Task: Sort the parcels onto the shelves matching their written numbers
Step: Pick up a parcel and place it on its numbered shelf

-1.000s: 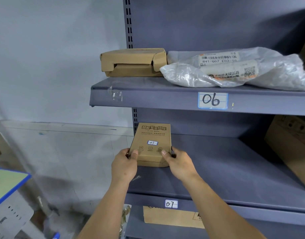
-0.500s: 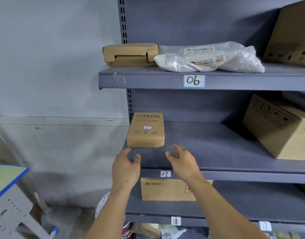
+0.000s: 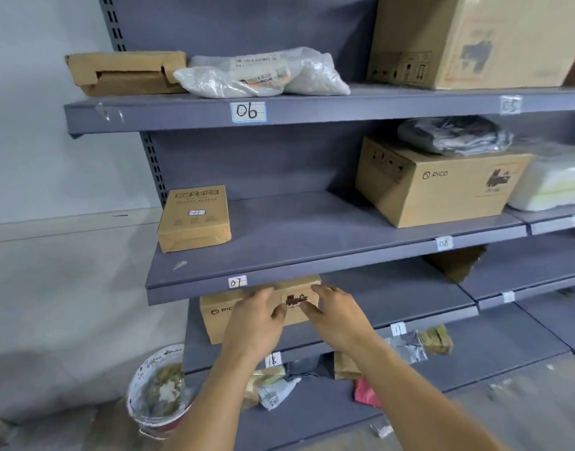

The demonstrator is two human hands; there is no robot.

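Head view: a small brown parcel (image 3: 195, 219) with a handwritten "07" sticker lies flat at the far left of the grey shelf (image 3: 312, 236) whose front edge carries the 07 tag (image 3: 237, 281), so the number on the box matches the number on the ledge. Both of the person's hands hang below that ledge and hold nothing. The left hand (image 3: 253, 320) and right hand (image 3: 338, 315) are close together but apart, fingers loosely spread, in front of a PICO carton (image 3: 214, 320) on the shelf beneath; whether the fingertips touch that carton cannot be told. On this evidence the parcel is sorted, well clear of the larger PICO box (image 3: 442, 190) that sits to the right, above the 08 tag (image 3: 444, 243). The parcel looks like stiff kraft card, thin and probably light, with flat matt faces that should not slip. Its two long sides offer the surest hold, one hand on each, while the soft-looking near edge and corners seem likeliest to crush under a hard squeeze. Up on the ledge tagged 06 (image 3: 248, 111) lie a torn cardboard sleeve (image 3: 126, 73) and a grey plastic mailer (image 3: 263, 73).
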